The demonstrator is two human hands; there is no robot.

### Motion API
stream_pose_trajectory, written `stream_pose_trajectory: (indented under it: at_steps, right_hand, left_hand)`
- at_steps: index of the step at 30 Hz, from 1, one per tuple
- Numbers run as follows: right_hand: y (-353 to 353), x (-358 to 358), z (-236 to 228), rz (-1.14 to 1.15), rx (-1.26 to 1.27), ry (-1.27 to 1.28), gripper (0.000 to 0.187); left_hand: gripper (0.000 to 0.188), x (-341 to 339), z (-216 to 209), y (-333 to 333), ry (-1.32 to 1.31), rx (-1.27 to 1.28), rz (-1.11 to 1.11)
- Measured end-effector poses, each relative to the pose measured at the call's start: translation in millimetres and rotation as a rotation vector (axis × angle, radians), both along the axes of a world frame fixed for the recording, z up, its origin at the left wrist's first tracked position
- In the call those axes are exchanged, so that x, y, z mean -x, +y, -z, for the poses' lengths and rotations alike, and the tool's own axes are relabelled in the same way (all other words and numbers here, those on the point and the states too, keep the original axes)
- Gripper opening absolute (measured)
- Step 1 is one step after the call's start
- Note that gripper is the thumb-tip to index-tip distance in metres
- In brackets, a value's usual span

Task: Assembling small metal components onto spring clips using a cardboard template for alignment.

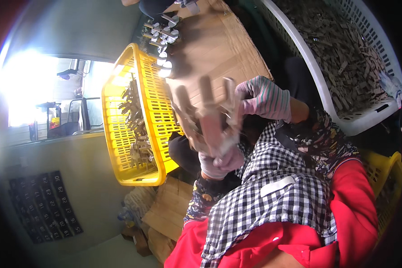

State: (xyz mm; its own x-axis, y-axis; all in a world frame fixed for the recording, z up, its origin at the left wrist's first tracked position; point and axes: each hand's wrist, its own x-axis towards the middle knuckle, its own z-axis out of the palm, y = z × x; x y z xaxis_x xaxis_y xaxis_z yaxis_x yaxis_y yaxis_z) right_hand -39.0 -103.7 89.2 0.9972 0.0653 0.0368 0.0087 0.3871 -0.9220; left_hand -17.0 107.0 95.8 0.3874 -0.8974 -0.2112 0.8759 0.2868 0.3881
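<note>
Held cluster: flat, grey-brown, metal-looking strips (210, 129), raised in front of the near edge of the brown cardboard-covered table (214, 42); blur hides whether they are joined or loose
Handling: probably stiff and hard to break, with some weight; smooth faces could slip against a glove, and the ends may be sharp
Where to hold: the gathered lower end looks surest, since the upper ends fan apart
Left hand: in a pale knitted glove (223, 163), fingers clamped around the cluster's lower end
Right hand: in a pale striped knitted glove (265, 98), fingers curled in at the rightmost strip; cannot tell whether they pinch it
Yellow basket: slotted plastic (158, 96), beyond the table's left edge, holding stacked grey-brown metal pieces (138, 129)
White basket: big plastic tub with slotted walls (315, 73), past the table's right edge, heaped with small flat metal strips (344, 62)
Far left corner of the table: shiny silver rounded parts with flat bars (167, 33), standing in a group
Second yellow basket: slotted plastic (395, 161), behind the red sleeve (355, 196), contents unclear
</note>
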Motion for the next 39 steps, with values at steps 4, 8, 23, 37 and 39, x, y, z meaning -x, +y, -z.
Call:
stream_pose_trajectory:
  at_steps: [4,8,23,37,39]
  right_hand:
    - [7,-15,14,0.326,0.108,-0.123,0.018]
    - [27,4,15,0.500,-0.299,0.096,0.033]
    - [1,-32,33,0.224,0.662,-0.706,0.041]
    - [21,-7,23,-0.125,-0.296,-0.217,0.049]
    - [20,-7,-7,-0.142,-0.323,-0.060,0.050]
  left_hand:
    - [0.049,12,-5,-5,-0.402,-0.278,-0.217]
    - [0.024,-28,22,-27,-1.347,-0.603,-0.731]
    - [0.039,-16,-16,-29,-0.628,-0.102,-0.054]
    - [0.046,9,-34,-45,0.045,0.028,0.121]
    - [0.045,-2,-30,-43,-0.126,-0.046,0.063]
